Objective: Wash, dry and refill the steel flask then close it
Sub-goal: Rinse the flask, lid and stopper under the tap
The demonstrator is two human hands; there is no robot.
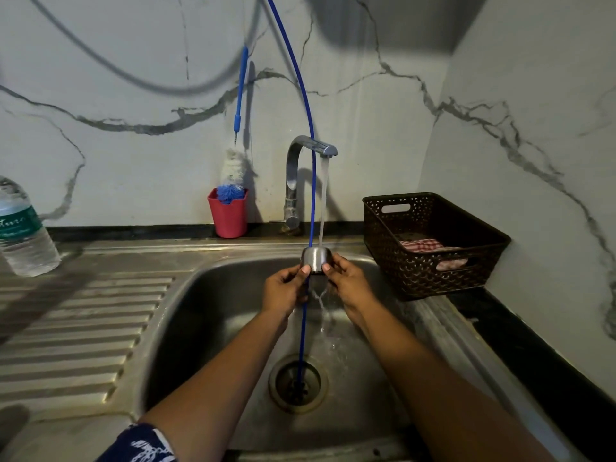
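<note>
The left hand (283, 288) and right hand (350, 281) pinch the cap (316, 259) from either side beneath the tap (311, 146), above the sink (206, 311), so water rinses it and drains.

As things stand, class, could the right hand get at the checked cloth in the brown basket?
Probably yes: the checked cloth lies in the open-topped basket just beside the right hand, nothing between. That hand must first release the steel cap, which the left hand also holds.
</note>
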